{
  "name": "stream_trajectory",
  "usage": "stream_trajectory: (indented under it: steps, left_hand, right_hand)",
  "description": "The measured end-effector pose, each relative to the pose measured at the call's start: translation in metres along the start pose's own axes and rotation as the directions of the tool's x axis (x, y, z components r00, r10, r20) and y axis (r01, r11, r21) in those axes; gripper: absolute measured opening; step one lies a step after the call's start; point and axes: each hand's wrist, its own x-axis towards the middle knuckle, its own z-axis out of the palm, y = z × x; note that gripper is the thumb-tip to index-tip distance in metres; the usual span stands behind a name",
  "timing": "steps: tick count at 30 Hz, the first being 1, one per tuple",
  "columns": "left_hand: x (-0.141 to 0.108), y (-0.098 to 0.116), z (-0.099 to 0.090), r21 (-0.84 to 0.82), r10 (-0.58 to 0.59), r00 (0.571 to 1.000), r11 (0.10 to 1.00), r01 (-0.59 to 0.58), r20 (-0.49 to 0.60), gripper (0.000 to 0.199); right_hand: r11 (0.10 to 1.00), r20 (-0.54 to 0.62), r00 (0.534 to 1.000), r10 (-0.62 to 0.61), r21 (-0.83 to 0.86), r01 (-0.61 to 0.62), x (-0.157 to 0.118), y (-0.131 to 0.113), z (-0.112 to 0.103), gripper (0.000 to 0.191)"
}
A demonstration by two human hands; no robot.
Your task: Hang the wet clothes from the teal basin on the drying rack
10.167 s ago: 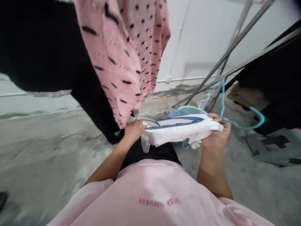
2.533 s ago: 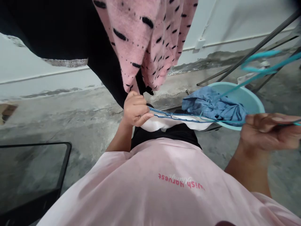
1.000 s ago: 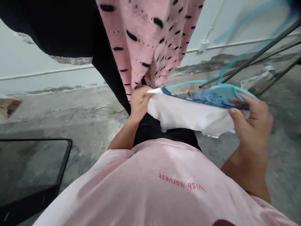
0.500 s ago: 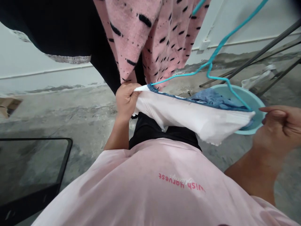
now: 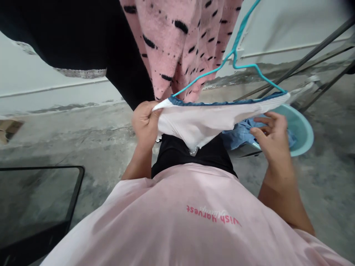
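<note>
A white garment with a blue edge (image 5: 199, 120) hangs across a turquoise wire hanger (image 5: 237, 44). My left hand (image 5: 145, 120) pinches the garment's white corner at its left end, just beyond the hanger's left arm. Near the garment's right part, my right hand (image 5: 270, 136) has its fingers curved and apart, with nothing held between thumb and fingers. The hanger's right arm ends under the blue edge at the garment's right end.
Behind hang a pink garment with black marks (image 5: 191, 48) and black clothing (image 5: 77, 37). A light blue basin (image 5: 303, 136) with blue cloth (image 5: 241, 135) stands on the floor at right. Dark metal bars (image 5: 318, 51) cross the upper right. A black-edged panel (image 5: 80, 184) is lower left.
My right hand has moved left, in below the garment's right part. The hanger has shifted left and the garment's right end has risen. My left hand keeps its pinch.
</note>
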Motion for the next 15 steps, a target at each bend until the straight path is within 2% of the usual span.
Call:
stream_trajectory:
  steps: [2, 6, 8, 15]
  left_hand:
    - [-0.001, 0.004, 0.000, -0.035, 0.008, 1.000, 0.999, -0.008, 0.011, 0.024]
    - [-0.003, 0.008, 0.002, -0.037, 0.001, 0.999, 0.999, 0.001, 0.045, 0.026]
    - [-0.004, 0.009, 0.003, -0.025, 0.001, 0.997, 1.000, 0.001, 0.075, 0.027]
    - [-0.007, 0.020, 0.008, -0.064, 0.078, 0.988, 0.995, -0.070, 0.134, 0.024]
  right_hand:
    - [0.996, -0.020, 1.000, 0.014, 0.092, -0.013, 0.007, 0.005, 0.010, 0.072]
    - [0.965, -0.103, 0.994, 0.029, 0.264, -0.001, 0.020, 0.012, 0.023, 0.055]
    - [0.953, -0.146, 0.988, 0.044, 0.304, 0.003, 0.026, 0.016, 0.026, 0.054]
    - [0.975, -0.184, 0.981, 0.064, 0.221, -0.022, 0.039, 0.022, 0.032, 0.040]
